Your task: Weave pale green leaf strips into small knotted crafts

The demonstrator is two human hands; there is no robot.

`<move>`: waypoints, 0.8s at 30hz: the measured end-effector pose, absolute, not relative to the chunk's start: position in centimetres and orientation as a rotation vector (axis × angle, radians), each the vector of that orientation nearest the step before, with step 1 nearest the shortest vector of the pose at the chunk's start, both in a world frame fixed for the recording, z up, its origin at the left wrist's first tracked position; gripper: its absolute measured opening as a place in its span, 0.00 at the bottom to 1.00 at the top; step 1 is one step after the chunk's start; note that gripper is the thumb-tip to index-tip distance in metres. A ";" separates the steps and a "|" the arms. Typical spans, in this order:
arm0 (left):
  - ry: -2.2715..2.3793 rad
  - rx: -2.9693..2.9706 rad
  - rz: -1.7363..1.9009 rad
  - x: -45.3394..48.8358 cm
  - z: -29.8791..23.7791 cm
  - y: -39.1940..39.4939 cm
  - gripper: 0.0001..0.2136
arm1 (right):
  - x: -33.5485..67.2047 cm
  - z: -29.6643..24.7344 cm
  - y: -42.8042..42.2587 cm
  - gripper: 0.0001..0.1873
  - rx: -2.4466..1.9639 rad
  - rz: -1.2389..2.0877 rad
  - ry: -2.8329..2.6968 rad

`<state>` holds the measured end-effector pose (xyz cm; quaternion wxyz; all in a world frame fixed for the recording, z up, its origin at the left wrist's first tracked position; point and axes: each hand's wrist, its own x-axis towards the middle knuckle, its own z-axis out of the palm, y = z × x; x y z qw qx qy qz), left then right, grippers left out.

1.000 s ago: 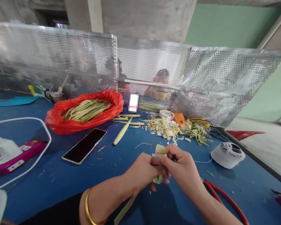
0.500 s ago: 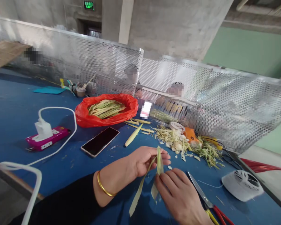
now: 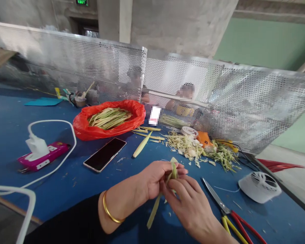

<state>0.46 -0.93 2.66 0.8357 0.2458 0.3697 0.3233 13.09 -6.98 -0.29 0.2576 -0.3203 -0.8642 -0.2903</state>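
My left hand [image 3: 156,178] pinches a pale green leaf strip [image 3: 174,172], much like husk, between thumb and fingers, its other fingers stretched out behind. Closed around the strip's lower part, my right hand [image 3: 189,205] presses up against the left one. One long tail of the strip hangs below the hands. The fingertips of the right hand partly hide the folded middle. Beyond my hands lies a tapered, pale yellow-green husk piece [image 3: 142,145]. Scissors [image 3: 225,207] with red and yellow handles rest just right of my right hand.
A red plastic bag [image 3: 109,130] holds many leaf strips. Near it lie a phone [image 3: 105,155] and a magenta power strip [image 3: 44,157] with a white cable. Trimmings [image 3: 185,144] pile up beyond my hands; a white spool [image 3: 259,189] sits right. People sit behind a perforated metal screen [image 3: 178,78].
My right hand has moved up and left against the left hand. The strip is now bent between the fingers, its hanging tail shorter. The view has shifted slightly.
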 end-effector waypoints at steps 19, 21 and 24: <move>0.778 0.764 0.678 0.2 2.5 -0.9 0.09 | 14.2 -0.6 -4.7 0.17 -1.118 1.077 -0.781; 0.730 0.752 0.619 0.1 2.4 -0.9 0.10 | 14.0 -0.6 -4.8 0.17 -1.118 1.149 -0.745; 0.663 0.711 0.551 0.0 2.6 -0.9 0.10 | 14.1 -0.5 -4.8 0.17 -1.136 1.212 -0.769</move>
